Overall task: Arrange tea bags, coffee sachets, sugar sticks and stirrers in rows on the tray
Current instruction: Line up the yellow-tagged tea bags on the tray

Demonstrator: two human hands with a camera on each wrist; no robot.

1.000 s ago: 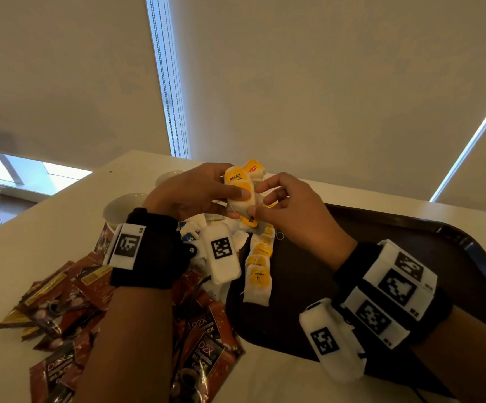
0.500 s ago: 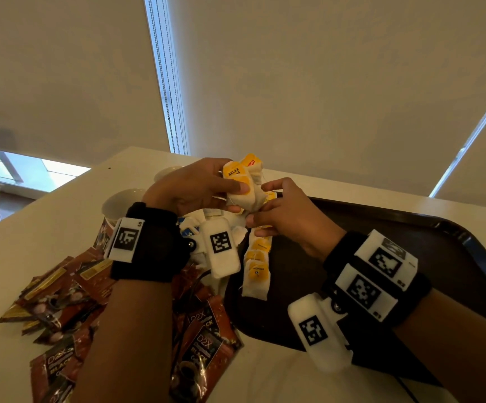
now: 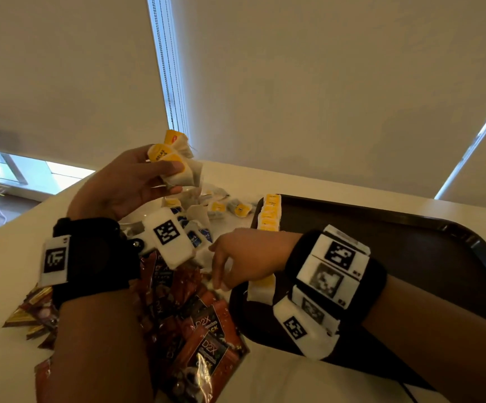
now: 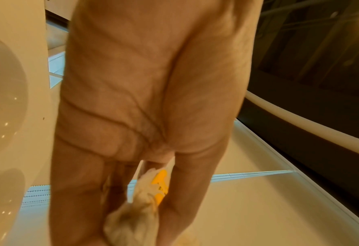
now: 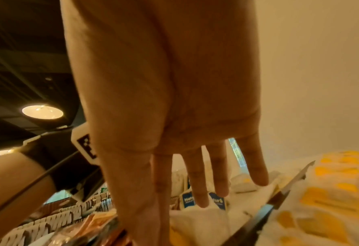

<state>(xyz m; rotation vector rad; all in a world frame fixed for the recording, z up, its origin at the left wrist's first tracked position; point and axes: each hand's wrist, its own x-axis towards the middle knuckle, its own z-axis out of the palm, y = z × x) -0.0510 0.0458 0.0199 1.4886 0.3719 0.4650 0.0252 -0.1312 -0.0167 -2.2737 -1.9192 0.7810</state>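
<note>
- Left hand [image 3: 119, 184] is being held raised above the far left part of the surface [image 3: 12, 257], fingers [image 3: 175, 167] and thumb curling round a bunch of tea bags [image 3: 178, 161] with yellow tags; the left wrist view is showing the same bunch [image 4: 140, 199] squeezed between thumb and fingers.
- Right hand [image 3: 247, 257] is hovering low at the left rim of the tray [image 3: 410, 257], fingers [image 5: 199, 183] hanging straight and spread, grasping nothing.
- A row of tea bags [image 3: 269, 213] is lying along the tray's left edge, running from its far corner toward the near side; the right hand is covering the middle of the row.
- Loose tea bags [image 3: 224, 207] are lying scattered on the surface just left of the tray's far corner.
- Blue-labelled sachets [image 5: 216, 201] are lying below the right fingertips; contact cannot be told.
- Coffee sachets [image 3: 204, 338], brown-red, are lying heaped on the surface near its front edge, left of the tray, partly under the left forearm.
</note>
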